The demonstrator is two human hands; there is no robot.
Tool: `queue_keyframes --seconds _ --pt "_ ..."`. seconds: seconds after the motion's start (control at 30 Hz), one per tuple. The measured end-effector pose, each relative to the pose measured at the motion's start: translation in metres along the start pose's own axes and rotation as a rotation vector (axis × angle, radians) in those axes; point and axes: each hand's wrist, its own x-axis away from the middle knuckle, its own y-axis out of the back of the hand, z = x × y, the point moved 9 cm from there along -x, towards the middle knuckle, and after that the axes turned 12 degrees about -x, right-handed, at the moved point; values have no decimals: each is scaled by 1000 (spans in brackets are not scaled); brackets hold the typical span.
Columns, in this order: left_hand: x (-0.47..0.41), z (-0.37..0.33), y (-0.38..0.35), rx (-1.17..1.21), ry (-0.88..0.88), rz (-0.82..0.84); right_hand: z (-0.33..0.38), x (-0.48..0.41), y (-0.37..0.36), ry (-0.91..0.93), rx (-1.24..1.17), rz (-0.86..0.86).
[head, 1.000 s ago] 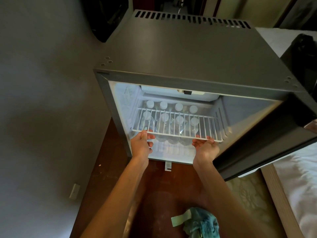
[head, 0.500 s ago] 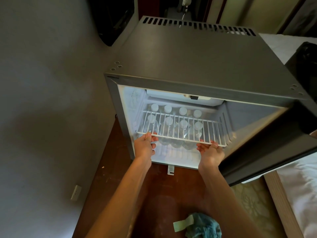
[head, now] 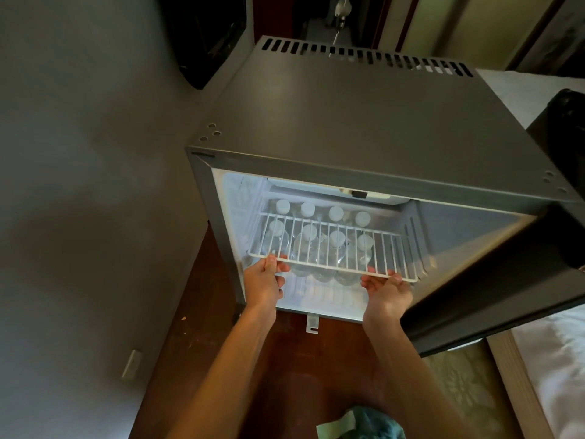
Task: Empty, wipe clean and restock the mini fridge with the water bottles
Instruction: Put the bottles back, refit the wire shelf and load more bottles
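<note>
As we reach forward, our left hand [head: 264, 285] pinches the wire shelf [head: 332, 245] at its front edge. Our right hand [head: 386, 291] grips it palm-up.

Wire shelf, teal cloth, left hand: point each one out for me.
wire shelf [head: 329, 267], head view, front rail.
teal cloth [head: 376, 421], head view, bunched folds.
left hand [head: 262, 285], head view, back of hand.

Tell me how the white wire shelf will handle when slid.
Probably stiff: the wire shelf spans between the left hand and right hand without sagging. Likely light, being thin open wire. It may snag on the side ribs if skewed.
</note>
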Motion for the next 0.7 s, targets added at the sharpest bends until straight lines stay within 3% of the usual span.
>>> queue_keyframes --seconds 0.7 --pt "-2 -1 -1 -4 14 -8 -3 3 -7 6 -57 -18"
